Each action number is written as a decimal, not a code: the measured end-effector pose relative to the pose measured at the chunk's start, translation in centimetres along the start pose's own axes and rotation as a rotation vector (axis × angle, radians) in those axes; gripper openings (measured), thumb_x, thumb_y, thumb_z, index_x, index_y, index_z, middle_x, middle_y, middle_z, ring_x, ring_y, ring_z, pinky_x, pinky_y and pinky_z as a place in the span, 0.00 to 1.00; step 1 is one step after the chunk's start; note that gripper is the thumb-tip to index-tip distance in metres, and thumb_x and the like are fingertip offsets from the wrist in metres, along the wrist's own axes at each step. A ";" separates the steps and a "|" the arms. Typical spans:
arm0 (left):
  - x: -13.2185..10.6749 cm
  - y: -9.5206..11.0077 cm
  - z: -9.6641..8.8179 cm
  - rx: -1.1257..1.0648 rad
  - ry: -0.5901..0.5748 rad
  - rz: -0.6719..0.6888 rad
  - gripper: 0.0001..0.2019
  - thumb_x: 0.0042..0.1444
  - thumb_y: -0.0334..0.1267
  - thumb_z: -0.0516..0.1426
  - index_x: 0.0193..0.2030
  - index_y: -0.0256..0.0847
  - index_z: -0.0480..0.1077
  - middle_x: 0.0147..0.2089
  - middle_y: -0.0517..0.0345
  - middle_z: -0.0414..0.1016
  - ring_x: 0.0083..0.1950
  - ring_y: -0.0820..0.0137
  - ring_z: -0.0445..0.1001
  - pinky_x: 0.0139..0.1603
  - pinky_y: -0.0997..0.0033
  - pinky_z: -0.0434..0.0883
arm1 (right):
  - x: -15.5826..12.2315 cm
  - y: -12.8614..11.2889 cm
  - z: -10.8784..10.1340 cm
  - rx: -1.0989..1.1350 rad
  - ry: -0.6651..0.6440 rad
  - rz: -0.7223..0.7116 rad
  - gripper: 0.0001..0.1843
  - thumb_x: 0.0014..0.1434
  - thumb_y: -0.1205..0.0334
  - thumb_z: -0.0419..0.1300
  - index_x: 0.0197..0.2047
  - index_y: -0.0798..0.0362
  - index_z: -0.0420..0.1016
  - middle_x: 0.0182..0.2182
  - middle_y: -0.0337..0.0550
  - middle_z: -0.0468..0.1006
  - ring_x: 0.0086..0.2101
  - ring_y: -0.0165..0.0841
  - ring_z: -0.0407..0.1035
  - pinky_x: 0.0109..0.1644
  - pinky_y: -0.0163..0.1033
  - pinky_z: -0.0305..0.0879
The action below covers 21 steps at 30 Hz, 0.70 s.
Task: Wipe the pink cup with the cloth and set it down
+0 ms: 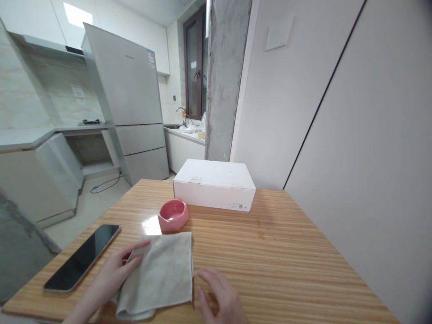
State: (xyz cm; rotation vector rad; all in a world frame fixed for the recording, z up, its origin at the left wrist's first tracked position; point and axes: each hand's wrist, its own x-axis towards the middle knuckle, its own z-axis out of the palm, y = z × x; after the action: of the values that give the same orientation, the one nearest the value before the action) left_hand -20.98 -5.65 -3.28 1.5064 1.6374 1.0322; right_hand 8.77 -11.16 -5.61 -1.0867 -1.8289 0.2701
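Observation:
A folded grey-beige cloth [165, 270] lies flat on the near part of the wooden table, its lower left corner uneven. My left hand [118, 265] rests on the cloth's left edge, with index finger and thumb stretched over the fabric and apart. Just off the cloth's right edge is my right hand [221, 297], fingers curved and spread from the thumb, holding nothing. Behind the cloth stands a pink bowl [173, 217], close to its far edge. To the left of my left hand lies a smartphone [84, 256], its dark screen facing up.
At the table's far side sits a closed white box [214, 184], right behind the bowl. The wooden table [286, 265] narrows toward the back, with a white wall [367, 135] along its right. Beyond are a grey fridge [131, 90] and a kitchen counter [30, 139].

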 end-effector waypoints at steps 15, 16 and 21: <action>-3.8 7.0 11.1 0.280 0.244 0.413 0.05 0.55 0.42 0.56 0.36 0.51 0.73 0.40 0.53 0.74 0.41 0.61 0.72 0.45 0.66 0.67 | 2.5 5.3 -9.0 -0.188 0.010 0.308 0.17 0.65 0.52 0.48 0.35 0.51 0.73 0.28 0.41 0.78 0.28 0.33 0.73 0.34 0.36 0.69; -4.2 7.4 12.9 0.260 0.142 0.404 0.05 0.56 0.42 0.55 0.32 0.51 0.73 0.36 0.53 0.74 0.37 0.63 0.73 0.40 0.67 0.67 | 2.4 4.7 -8.0 -0.194 -0.027 0.290 0.18 0.66 0.53 0.46 0.33 0.50 0.72 0.25 0.39 0.77 0.25 0.32 0.72 0.31 0.34 0.67; -4.7 7.6 17.5 0.286 -0.125 0.408 0.08 0.57 0.37 0.55 0.26 0.47 0.67 0.27 0.53 0.73 0.28 0.65 0.71 0.29 0.67 0.59 | 1.2 2.7 -4.5 -0.413 -0.075 0.024 0.21 0.67 0.57 0.42 0.25 0.49 0.65 0.20 0.38 0.72 0.21 0.32 0.68 0.25 0.35 0.58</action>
State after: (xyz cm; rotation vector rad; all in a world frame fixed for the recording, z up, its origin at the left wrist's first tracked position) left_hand -1.55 -8.35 -4.76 2.1148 1.4684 0.9111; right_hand 13.81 -9.85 -4.14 -1.3956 -1.9915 -0.0602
